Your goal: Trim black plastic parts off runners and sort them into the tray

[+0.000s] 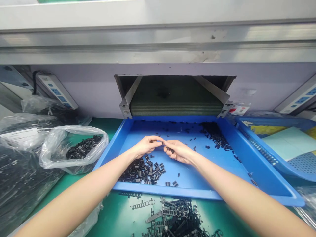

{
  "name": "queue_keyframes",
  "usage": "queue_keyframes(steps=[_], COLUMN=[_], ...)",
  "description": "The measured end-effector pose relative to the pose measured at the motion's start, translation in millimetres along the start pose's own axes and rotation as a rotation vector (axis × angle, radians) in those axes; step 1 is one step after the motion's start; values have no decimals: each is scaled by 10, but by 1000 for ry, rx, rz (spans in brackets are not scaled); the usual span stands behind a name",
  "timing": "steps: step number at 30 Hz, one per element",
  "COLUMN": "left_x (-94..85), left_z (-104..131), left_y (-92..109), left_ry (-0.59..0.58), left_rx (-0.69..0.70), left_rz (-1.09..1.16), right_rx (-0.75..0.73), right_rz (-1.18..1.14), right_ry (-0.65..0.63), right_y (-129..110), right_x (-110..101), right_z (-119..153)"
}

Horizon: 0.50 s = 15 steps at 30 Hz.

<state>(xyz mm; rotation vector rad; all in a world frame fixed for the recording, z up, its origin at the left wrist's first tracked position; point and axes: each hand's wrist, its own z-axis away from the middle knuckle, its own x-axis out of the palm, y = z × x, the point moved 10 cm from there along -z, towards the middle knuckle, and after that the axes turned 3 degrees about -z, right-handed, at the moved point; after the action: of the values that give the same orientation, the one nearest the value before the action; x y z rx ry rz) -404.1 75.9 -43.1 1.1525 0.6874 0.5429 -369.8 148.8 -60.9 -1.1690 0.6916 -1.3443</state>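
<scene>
Over the middle of a blue tray, my left hand and my right hand meet at the fingertips. The left fingers are pinched together on something too small to make out. Curled fingers of the right hand close round a small dark piece, partly hidden. Below the left hand lies a heap of small black parts in the tray's near left area. More small black parts are scattered at the tray's back right.
An open plastic bag of black parts stands left of the tray, beside larger bags. Black frames pile up in front. A dark conveyor belt ends behind the tray. On the right is a blue basket with papers.
</scene>
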Motion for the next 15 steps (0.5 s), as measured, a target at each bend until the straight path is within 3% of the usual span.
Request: queue_keyframes(steps=[5,11,15], left_x=[97,-7,194], left_z=[0,14,90], left_y=[18,149,118], left_ry=[-43,63,-104], left_rx=[20,118,126], left_rz=[-161,-494,-714], right_rx=[-33,-74,-31], right_rz=[-28,-1,54], right_ry=[-4,132,50], right_y=[-25,-77,-118], right_x=[54,-167,-161], right_z=[3,-39,1])
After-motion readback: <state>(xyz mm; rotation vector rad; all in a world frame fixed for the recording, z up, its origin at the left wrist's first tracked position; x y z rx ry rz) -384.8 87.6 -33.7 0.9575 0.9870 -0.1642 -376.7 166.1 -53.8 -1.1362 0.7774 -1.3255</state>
